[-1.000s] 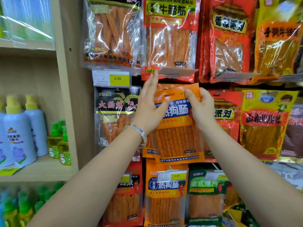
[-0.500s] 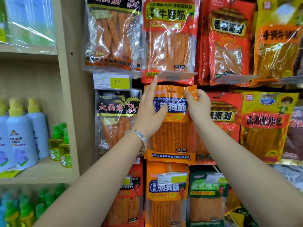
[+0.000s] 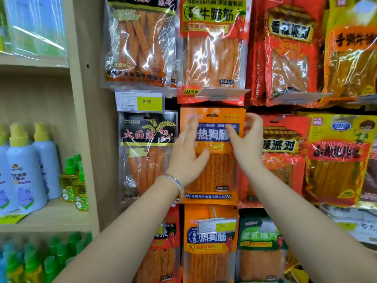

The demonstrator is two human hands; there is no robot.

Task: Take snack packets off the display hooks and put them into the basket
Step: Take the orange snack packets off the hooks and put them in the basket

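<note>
An orange snack packet (image 3: pixel 212 166) with a blue label hangs flat on its hook (image 3: pixel 213 114) in the middle row of the display. My left hand (image 3: pixel 187 154), a bracelet on its wrist, lies with straight fingers against the packet's left side. At the packet's upper right edge is my right hand (image 3: pixel 247 139): its thumb lies across the blue label and its fingers curl round the edge, blurred. More orange packets sit behind the front one on the same hook. No basket is in view.
Other snack packets hang all around: a black-labelled one (image 3: pixel 148 152) to the left, a red one (image 3: pixel 283 156) to the right, an orange one (image 3: pixel 210 246) below. A price tag holder (image 3: pixel 221 92) juts out just above. Wooden shelves with spray bottles (image 3: pixel 24 172) stand at the left.
The orange packet was tilted and held away from the display; now it hangs flat on the hook. My right hand slid down from its top corner to its right edge.
</note>
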